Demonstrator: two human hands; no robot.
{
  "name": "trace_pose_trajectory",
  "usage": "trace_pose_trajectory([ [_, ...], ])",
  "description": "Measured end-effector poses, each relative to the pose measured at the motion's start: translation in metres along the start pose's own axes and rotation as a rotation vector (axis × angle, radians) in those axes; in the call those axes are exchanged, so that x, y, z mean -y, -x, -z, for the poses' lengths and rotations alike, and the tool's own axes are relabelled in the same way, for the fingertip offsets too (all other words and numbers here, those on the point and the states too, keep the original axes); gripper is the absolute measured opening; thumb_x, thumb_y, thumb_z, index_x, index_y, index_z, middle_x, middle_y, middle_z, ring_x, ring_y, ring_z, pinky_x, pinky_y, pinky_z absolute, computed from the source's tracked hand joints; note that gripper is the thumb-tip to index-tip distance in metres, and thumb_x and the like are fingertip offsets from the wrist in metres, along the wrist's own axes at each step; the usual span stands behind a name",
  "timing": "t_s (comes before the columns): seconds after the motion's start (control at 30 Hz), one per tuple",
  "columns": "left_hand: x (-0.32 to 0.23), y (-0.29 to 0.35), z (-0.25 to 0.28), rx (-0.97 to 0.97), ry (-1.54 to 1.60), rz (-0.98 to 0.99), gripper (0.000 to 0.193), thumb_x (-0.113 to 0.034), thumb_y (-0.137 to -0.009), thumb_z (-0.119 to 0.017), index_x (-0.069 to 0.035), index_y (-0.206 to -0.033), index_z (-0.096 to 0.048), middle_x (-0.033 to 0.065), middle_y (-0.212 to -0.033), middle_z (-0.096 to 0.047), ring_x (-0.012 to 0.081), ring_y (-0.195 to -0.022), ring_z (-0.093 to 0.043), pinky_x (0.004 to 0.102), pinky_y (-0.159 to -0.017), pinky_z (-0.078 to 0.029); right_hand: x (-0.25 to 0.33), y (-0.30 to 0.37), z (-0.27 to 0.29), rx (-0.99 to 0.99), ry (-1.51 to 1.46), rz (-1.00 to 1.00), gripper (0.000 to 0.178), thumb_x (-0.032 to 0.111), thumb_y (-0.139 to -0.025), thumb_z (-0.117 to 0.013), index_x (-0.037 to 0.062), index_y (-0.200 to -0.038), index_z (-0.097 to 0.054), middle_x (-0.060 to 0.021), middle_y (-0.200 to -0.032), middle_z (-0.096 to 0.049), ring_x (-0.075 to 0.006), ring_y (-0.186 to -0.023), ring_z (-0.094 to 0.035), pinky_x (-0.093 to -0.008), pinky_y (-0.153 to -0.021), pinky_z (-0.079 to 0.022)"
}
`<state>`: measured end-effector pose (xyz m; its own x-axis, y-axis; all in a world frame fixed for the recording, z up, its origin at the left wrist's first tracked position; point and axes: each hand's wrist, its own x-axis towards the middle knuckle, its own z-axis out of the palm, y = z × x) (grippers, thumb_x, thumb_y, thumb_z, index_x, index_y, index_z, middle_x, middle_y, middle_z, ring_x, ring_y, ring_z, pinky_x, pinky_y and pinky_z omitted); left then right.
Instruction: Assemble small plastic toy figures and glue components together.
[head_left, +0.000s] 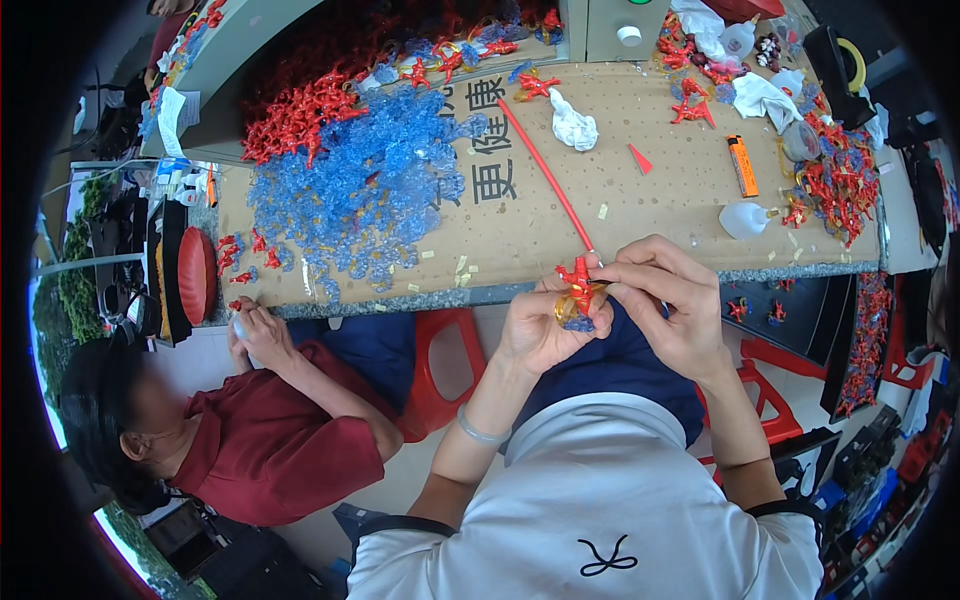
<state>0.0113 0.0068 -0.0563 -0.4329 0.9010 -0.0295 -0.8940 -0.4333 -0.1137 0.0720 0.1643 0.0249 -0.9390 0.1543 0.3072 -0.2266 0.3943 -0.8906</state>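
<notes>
Just off the table's front edge, my left hand (pixel 545 332) grips a small red plastic figure (pixel 578 282) with clear yellow and blue parts at its lower end. My right hand (pixel 672 302) meets it from the other side, thumb and forefinger pinched together at the figure's edge. Whatever lies between those fingertips is too small to make out. A thin red stick (pixel 545 172) lies slantwise on the cardboard-covered table (pixel 660 215), its near end close behind my fingers.
Left of centre spreads a heap of clear blue pieces (pixel 360 180), with red figures (pixel 305 115) piled behind. An orange box (pixel 742 166), a white squeeze bottle (pixel 745 220) and more red figures (pixel 838 185) are at right. A co-worker in a dark red shirt (pixel 290 440) sits close on my left.
</notes>
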Motion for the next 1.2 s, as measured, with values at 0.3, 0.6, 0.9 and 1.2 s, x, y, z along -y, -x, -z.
trace_pose_trajectory([
  [0.3,0.0017,-0.0003,0.0024,0.007,-0.023,0.001,0.043,-0.005,-0.084,-0.051,0.001,-0.126,-0.048,0.0204,-0.094,-0.059,0.0361,-0.085,-0.057,0.0405,-0.074,-0.048,0.0026,0.0019,-0.0003,-0.019,0.045,0.004,0.027,-0.011,-0.075,-0.062,-0.0015,-0.1,-0.068,-0.0108,-0.086,-0.061,-0.0186,-0.072,-0.062,-0.0272,-0.061,-0.051],
  [0.6,0.0049,-0.0003,0.0012,0.037,0.008,-0.01,0.044,-0.005,-0.083,-0.051,0.0,-0.127,-0.048,0.0204,-0.094,-0.059,0.0356,-0.086,-0.057,0.0404,-0.075,-0.048,0.0005,0.0049,-0.0007,-0.024,0.03,-0.016,0.027,-0.011,-0.075,-0.062,-0.0008,-0.1,-0.068,-0.0106,-0.085,-0.06,-0.0179,-0.071,-0.062,-0.0271,-0.059,-0.05],
  [0.9,0.0048,-0.0001,-0.0003,0.018,0.003,-0.003,0.044,-0.003,-0.083,-0.05,0.001,-0.127,-0.049,0.0205,-0.093,-0.059,0.0358,-0.087,-0.057,0.0402,-0.075,-0.048,0.0023,0.0066,-0.0049,-0.068,0.07,0.003,0.026,-0.011,-0.075,-0.063,-0.001,-0.099,-0.069,-0.0111,-0.086,-0.061,-0.0182,-0.071,-0.062,-0.027,-0.06,-0.05],
  [1.2,0.0059,-0.0015,-0.004,-0.011,0.051,-0.02,0.044,-0.003,-0.083,-0.05,0.001,-0.127,-0.048,0.021,-0.093,-0.059,0.036,-0.085,-0.058,0.041,-0.075,-0.048,0.0009,0.0072,-0.0035,-0.056,0.024,-0.024,0.026,-0.01,-0.074,-0.063,-0.0011,-0.097,-0.069,-0.011,-0.086,-0.061,-0.0187,-0.071,-0.063,-0.0272,-0.058,-0.049],
])
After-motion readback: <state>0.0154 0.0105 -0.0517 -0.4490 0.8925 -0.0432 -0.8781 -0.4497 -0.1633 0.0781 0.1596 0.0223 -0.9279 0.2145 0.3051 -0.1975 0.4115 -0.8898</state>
